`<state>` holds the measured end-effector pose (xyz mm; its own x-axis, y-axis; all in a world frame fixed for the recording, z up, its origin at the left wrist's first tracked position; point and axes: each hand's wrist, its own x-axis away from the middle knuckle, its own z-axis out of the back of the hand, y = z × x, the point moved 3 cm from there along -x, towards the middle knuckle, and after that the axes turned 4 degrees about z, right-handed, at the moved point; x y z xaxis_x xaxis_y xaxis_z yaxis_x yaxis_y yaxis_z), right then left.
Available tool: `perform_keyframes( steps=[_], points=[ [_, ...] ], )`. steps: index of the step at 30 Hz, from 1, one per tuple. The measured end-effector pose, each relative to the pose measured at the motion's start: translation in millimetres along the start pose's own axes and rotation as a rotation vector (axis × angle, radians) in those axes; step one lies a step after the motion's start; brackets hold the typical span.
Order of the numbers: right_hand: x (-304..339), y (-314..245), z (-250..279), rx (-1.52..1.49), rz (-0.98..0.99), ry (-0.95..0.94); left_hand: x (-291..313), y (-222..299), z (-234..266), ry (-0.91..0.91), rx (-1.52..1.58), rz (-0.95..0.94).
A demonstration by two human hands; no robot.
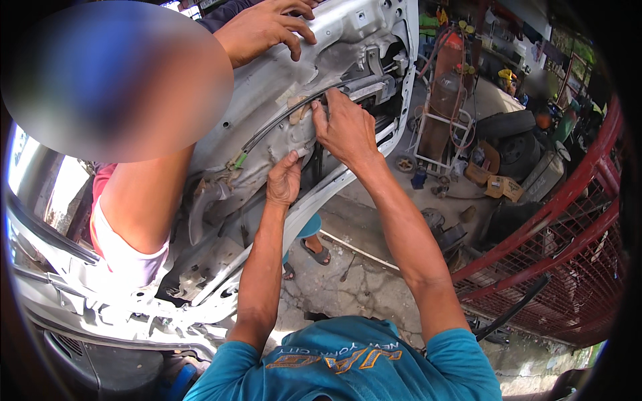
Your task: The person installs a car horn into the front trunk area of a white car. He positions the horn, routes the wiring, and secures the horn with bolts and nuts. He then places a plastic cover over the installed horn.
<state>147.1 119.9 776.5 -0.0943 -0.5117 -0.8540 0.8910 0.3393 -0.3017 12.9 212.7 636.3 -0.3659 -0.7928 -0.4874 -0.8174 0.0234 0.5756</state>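
Note:
A silver car door [281, 100] with its inner panel bare stands in front of me. Beside its lower opening, my left hand [284, 179] is closed, thumb and fingertips at a small pale piece [302, 152]. Higher up and to the right, my right hand [346, 128] is closed, its fingertips bent in at a black cable [274, 119]; what lies between them is hidden. That cable runs down-left across the door to a green connector [237, 160]. Just right of my right hand's fingers, a grey metal mechanism [371, 87] sits in the door opening.
Another person leans in from the left, one hand [271, 28] over the door's upper part. On the right stand gas cylinders on a white cart [438, 137], tyres [518, 157], cardboard boxes [501, 187] and a red mesh gate [548, 267]. A sandalled foot [314, 250] shows below the door.

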Motion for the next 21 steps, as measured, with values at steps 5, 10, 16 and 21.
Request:
perform_keyframes(
  steps=[5, 10, 16, 21],
  points=[
    [4, 1, -6, 0.001, -0.032, -0.006, 4, 3, 1, -0.018, 0.025, 0.104],
    [2, -2, -6, -0.018, -0.068, -0.01, 5, 6, -2, 0.004, -0.009, 0.101],
    [5, -1, -10, -0.068, -0.067, 0.036, 6, 4, 3, 0.011, 0.002, 0.097],
    [7, 2, -12, -0.062, -0.053, 0.093, 5, 0, 2, 0.009, 0.003, 0.101]
  ],
)
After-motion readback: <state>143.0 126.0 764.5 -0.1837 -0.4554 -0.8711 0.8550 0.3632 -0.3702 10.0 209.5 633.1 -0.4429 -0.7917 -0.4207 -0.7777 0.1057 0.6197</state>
